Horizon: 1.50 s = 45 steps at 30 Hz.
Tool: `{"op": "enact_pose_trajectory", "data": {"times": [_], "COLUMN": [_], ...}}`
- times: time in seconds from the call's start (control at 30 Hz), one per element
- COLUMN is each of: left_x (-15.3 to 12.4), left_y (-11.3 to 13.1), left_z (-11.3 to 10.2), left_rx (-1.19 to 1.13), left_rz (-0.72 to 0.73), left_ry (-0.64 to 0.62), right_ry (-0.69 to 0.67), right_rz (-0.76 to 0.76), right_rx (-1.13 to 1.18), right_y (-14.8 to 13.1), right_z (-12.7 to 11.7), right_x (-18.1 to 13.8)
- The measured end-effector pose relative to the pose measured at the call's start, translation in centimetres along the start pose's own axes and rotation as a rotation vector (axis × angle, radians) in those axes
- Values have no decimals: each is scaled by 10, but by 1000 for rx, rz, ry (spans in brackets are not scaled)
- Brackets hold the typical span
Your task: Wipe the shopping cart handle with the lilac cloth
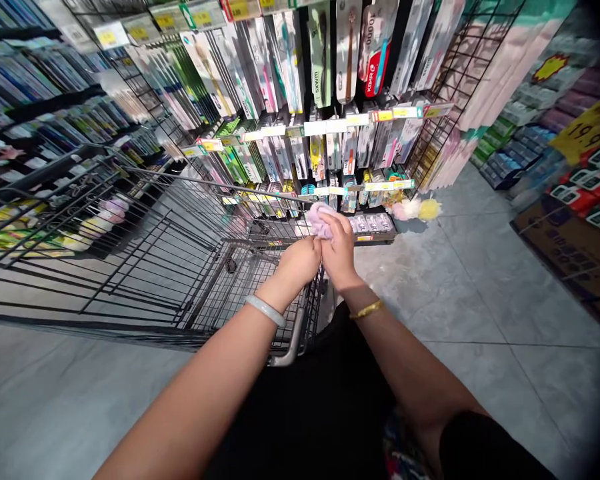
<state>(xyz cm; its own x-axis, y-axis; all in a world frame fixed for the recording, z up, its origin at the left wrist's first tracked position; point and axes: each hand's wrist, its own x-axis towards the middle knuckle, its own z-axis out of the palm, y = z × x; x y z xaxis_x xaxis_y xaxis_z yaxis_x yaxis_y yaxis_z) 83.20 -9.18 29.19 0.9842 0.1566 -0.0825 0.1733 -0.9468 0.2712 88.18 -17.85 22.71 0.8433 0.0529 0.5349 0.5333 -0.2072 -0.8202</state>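
Observation:
A crumpled lilac cloth (319, 217) is bunched up at the middle of the view. My right hand (341, 252), with a gold bracelet above the wrist, has its fingers curled round the cloth's right side. Pressed close beside it is my left hand (299, 259), closed, a pale bangle on the wrist. Its fingertips are hidden, so I cannot make out what it pinches. Both hands are over the right end of a black wire shopping cart (200, 303).
A rack of packaged toothbrushes (280, 73) with price labels stands ahead. More shelves (40, 73) are at the left. Stacked red packs (593, 183) and a cardboard box (565, 253) stand at the right. Yellow and pink puffs (429, 209) hang low near the rack. Grey tiles (475, 287) form the floor.

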Motion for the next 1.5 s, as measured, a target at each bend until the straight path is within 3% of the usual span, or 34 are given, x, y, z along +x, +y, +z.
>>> {"op": "enact_pose_trajectory", "data": {"times": [0.1,0.17,0.37,0.43,0.6,0.77,0.9,0.97,1.07,1.17,1.27,1.33,1.5], "left_x": [0,-1,-8,-9,-12,-25,-75,-114,-171,-205,-214,-214,-219], "left_y": [1,1,-5,-7,-7,-4,-6,-9,-16,-20,-20,-20,-25], "left_z": [0,-2,-5,-4,-4,-34,-62,-65,-51,-31,-16,-13,-10], "left_rx": [-1,5,116,78,-38,88,137,165,212,282,335,327,321], "left_rz": [-22,-29,116,70,-28,-46,22,-12,-87,-67,-59,-62,-27], "left_ry": [-2,-4,-97,-77,-48,-265,-368,-305,-212,-44,102,140,192], "right_ry": [-52,-121,-493,-497,-344,-479,-428,-486,-717,-710,-531,-490,-653], "right_rz": [-26,-66,-319,-317,-217,-308,-275,-336,-533,-523,-372,-312,-458], "right_rx": [-202,-247,-257,-290,-406,-453,-473,-390,-233,-296,-443,-489,-333], "right_y": [1,-2,-32,-33,-28,-31,-50,-70,-97,-102,-94,-95,-118], "right_z": [-4,-9,-26,-22,-8,-25,-40,-44,-49,-50,-45,-42,-52], "right_x": [44,55,38,40,52,41,22,-1,-43,-59,-47,-44,-87]}}
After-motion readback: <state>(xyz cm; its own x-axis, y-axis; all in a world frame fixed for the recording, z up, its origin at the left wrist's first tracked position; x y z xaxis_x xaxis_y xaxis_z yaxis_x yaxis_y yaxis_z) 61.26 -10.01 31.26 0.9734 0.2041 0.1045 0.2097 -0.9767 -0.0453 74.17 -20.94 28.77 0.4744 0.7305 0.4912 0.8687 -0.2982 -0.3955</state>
